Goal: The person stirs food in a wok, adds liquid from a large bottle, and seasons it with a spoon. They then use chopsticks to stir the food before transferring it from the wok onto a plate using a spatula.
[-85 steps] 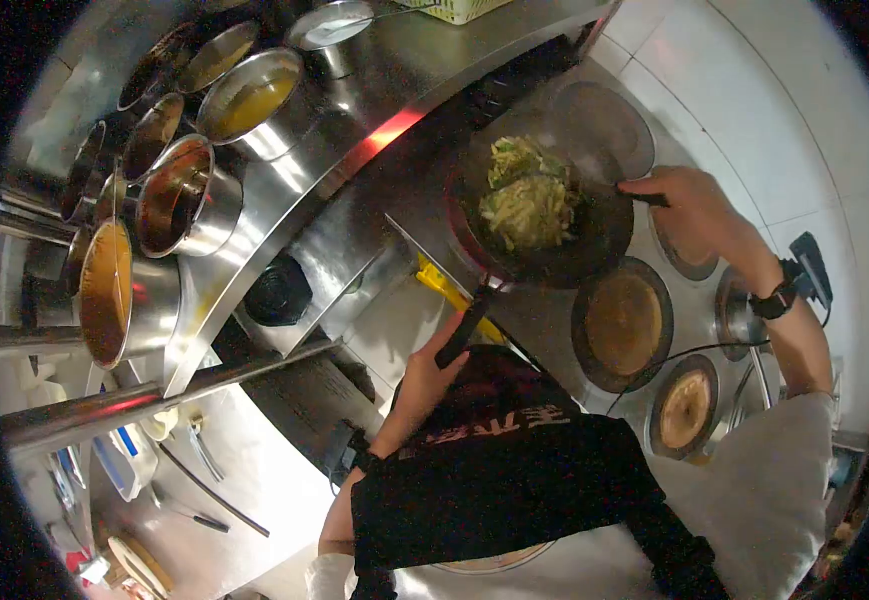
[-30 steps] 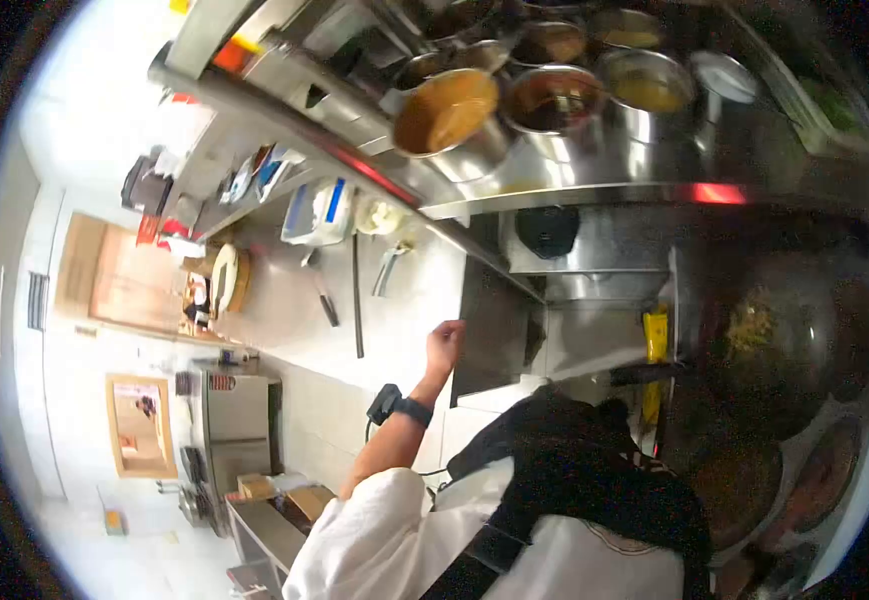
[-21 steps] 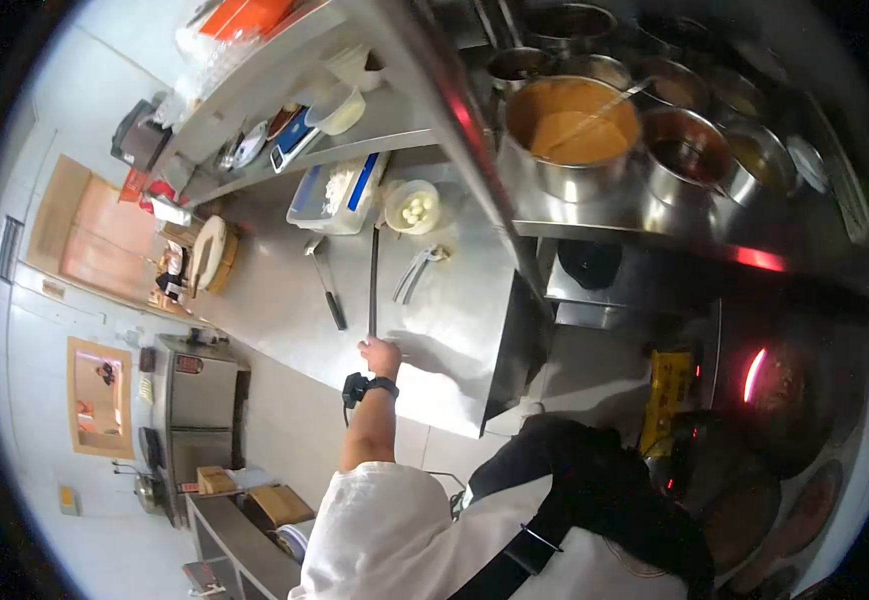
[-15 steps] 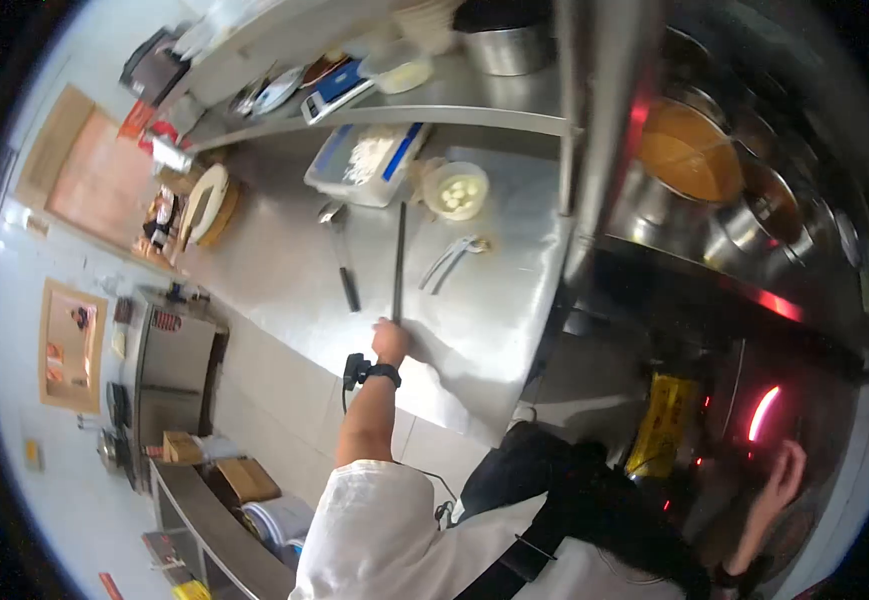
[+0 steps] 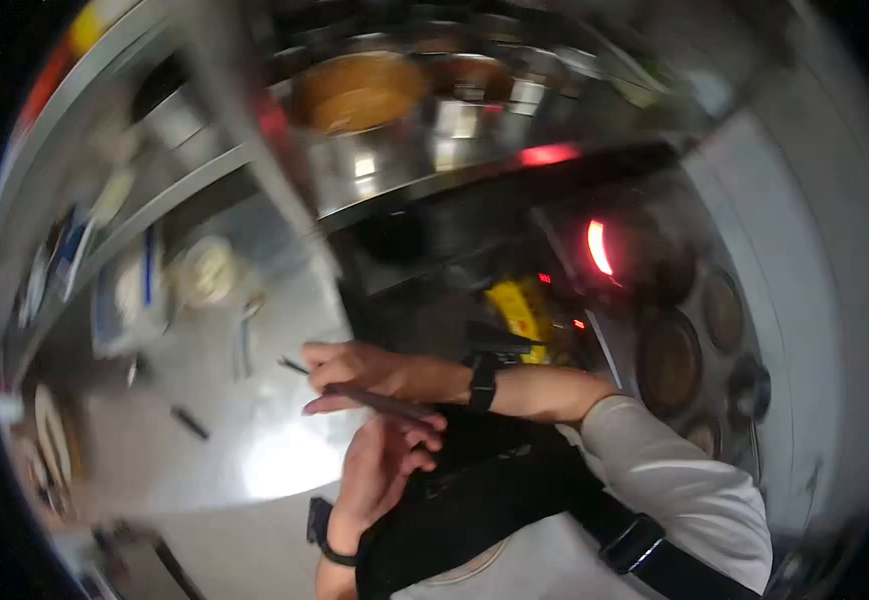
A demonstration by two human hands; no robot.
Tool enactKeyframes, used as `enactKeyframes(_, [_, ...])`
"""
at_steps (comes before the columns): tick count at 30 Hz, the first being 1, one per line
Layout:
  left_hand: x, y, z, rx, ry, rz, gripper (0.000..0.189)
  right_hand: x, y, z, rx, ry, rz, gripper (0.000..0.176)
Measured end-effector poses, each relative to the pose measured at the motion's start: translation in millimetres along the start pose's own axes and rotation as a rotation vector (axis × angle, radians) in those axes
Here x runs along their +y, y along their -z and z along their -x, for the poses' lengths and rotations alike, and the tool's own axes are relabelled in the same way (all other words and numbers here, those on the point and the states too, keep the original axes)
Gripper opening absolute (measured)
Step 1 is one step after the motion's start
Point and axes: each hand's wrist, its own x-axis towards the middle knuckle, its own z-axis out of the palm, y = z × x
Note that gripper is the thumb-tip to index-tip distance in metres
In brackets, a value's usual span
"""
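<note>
The picture is motion-blurred. My right hand (image 5: 354, 372), with a black watch on its wrist, reaches across my body and closes its fingers over a pair of long dark sticks (image 5: 379, 401). My left hand (image 5: 382, 462) sits just below it, fingers curled at the near end of the same sticks. Both hands hover over the steel counter (image 5: 254, 450), in front of my black apron (image 5: 494, 490).
A pot of orange sauce (image 5: 354, 92) and other steel pots stand on the ledge above. A burner glows red (image 5: 595, 247) at the right, beside a yellow object (image 5: 517, 310) and round pans (image 5: 669, 360). A bowl (image 5: 204, 270), tongs (image 5: 244, 335) and a white tray (image 5: 139, 295) lie on the counter.
My left hand has lifted the long sticks off the counter and brought them to my body. My right hand has swung over from the stove and taken hold of them. My head has turned right.
</note>
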Motion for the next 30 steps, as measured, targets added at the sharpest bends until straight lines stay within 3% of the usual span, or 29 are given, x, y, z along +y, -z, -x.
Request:
enactKeyframes(2, [-4.8,3.9,-9.7,-0.157,0.064,-0.005,0.043,-12.7,28.1,21.5,0.201,-0.020,0.048,0.026])
enactKeyframes(3, [-7.8,3.3,-17.0,-0.058,0.065,-0.084,0.040,-20.2,45.9,35.4,0.323,0.030,0.065,0.023])
enactKeyframes(5, [-17.1,7.5,-31.8,0.037,0.076,-0.182,0.036,-69.2,95.7,85.1,0.477,-0.314,-0.259,0.015])
enactKeyframes(6, [-33.2,15.6,-45.6,0.117,0.048,-0.217,0.032,-68.0,125.5,126.8,0.490,-0.164,-0.134,0.021])
enactKeyframes(7, [-45.5,23.0,-56.5,0.199,0.017,-0.252,0.028,-111.0,151.2,149.9,0.728,-0.298,-0.417,0.030])
enactKeyframes(8, [-56.1,31.7,-66.5,0.302,0.078,-0.156,0.021,-110.3,161.8,201.1,0.945,-0.318,-0.066,0.035])
enactKeyframes(9, [-65.5,35.4,-75.2,0.312,0.092,-0.162,0.021,-139.6,181.9,229.2,1.029,-0.379,-0.302,0.036])
enactKeyframes(10, [-75.6,39.2,-81.9,0.325,0.146,-0.172,0.021,-148.2,197.3,279.8,1.088,-0.406,-0.047,0.039])
enactKeyframes(11, [-86.0,42.7,-86.4,0.335,0.196,-0.184,0.021,-170.1,202.9,298.6,1.327,-0.367,-0.067,0.044])
enactKeyframes(13, [-109.0,46.5,-94.3,0.404,0.265,-0.233,0.021,-192.5,223.8,364.8,1.482,-0.436,0.242,0.046])
enactKeyframes(17, [-142.0,11.3,-116.3,0.566,0.364,-0.308,0.021,-194.3,261.7,450.3,1.517,-0.541,0.330,0.042])
enactKeyframes(19, [-157.6,-1.4,-128.1,0.604,0.315,-0.482,0.022,-182.7,276.7,489.9,1.518,-0.595,0.318,0.042])
enactKeyframes(21, [-167.4,-24.5,-134.7,0.622,0.314,-0.449,0.019,-163.8,291.9,525.7,1.333,-0.738,0.544,0.041])
enactKeyframes(24, [-182.1,-51.3,-141.0,0.658,0.281,-0.478,0.009,-138.1,323.5,488.6,1.203,-0.643,0.221,0.039])
enactKeyframes(28, [-197.4,-60.4,-134.6,0.705,0.211,-0.461,0.010,-110.3,341.2,460.4,1.131,-0.699,0.223,0.039])
enactKeyframes(30, [-202.5,-64.9,-131.8,0.678,0.111,-0.427,0.010,-101.6,351.4,457.8,0.944,-0.725,0.125,0.040])
